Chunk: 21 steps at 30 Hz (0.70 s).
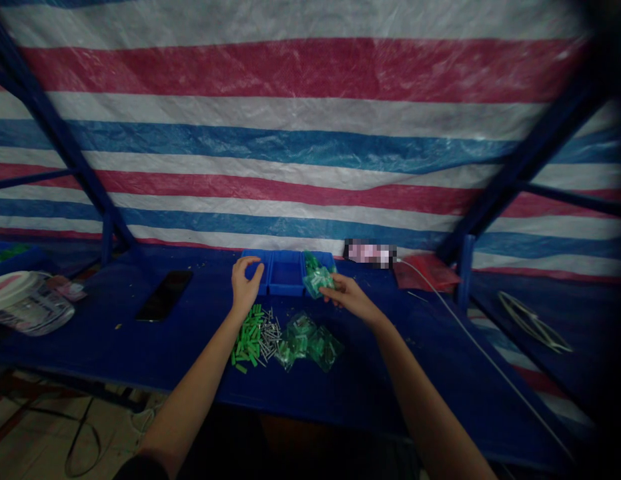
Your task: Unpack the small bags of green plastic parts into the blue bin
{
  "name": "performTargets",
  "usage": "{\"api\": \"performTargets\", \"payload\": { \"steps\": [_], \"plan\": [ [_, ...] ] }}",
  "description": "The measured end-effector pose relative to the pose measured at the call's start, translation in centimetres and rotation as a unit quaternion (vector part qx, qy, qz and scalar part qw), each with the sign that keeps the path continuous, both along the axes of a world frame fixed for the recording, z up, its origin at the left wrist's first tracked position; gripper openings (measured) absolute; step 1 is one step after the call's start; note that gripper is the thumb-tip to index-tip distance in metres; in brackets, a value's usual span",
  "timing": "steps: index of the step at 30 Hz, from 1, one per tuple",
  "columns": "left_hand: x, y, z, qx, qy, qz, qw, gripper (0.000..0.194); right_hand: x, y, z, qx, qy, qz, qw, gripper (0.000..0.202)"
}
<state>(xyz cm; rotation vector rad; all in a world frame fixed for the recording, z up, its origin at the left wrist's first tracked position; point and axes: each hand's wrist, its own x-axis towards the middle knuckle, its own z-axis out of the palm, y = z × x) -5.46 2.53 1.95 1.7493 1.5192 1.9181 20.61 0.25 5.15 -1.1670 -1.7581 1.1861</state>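
My left hand (246, 283) is over the left blue bin (263, 285), thumb and fingers curved apart with nothing visible between them. At the right bin (331, 260), my right hand (351, 297) pinches a small clear green plastic bag (319, 281) with pale pieces inside. More green shows in that bin behind the bag. The middle bin (287, 273) stands between my hands. Below my left hand lies a pile of green wall plugs (249, 343), and metal screws (270, 337) are heaped against it. Several filled green bags (303, 340) lie just right of the screws.
A dark phone (164, 295) lies to the left, near a white bucket (27, 303). At the back right are a blurred-out object (370, 253) and red plastic bags (426, 272). A white cable (470, 330) crosses the blue table (190, 357). Blue frame posts (520, 160) rise at both sides.
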Motion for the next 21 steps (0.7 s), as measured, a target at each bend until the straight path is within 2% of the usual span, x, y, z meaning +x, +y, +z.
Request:
{"api": "performTargets", "payload": {
  "steps": [3, 5, 9, 14, 21],
  "plan": [
    [1.2, -0.8, 0.3, -0.022, 0.022, -0.081, 0.996, 0.012, -1.7, 0.8, 1.4, 0.01, 0.114, -0.056, 0.992, 0.034],
    [2.0, -1.4, 0.5, -0.024, 0.056, -0.112, 0.992, 0.012, -3.0, 1.3, 1.9, 0.012, 0.183, -0.085, 0.979, 0.037],
    [2.9, -2.2, 0.8, -0.035, 0.079, -0.166, 0.982, 0.013, -5.0, 1.7, 1.7, 0.003, 0.272, -0.12, 0.955, 0.038],
    [3.2, -2.4, 1.1, -0.075, 0.032, -0.199, 0.977, 0.019, -5.9, 0.9, 0.1, -0.017, 0.243, -0.118, 0.963, 0.035],
    [3.1, -2.0, 0.9, -0.113, -0.067, -0.237, 0.962, 0.024, -5.8, 0.8, -0.6, 0.029, 0.178, -0.092, 0.979, 0.03]
  ]
}}
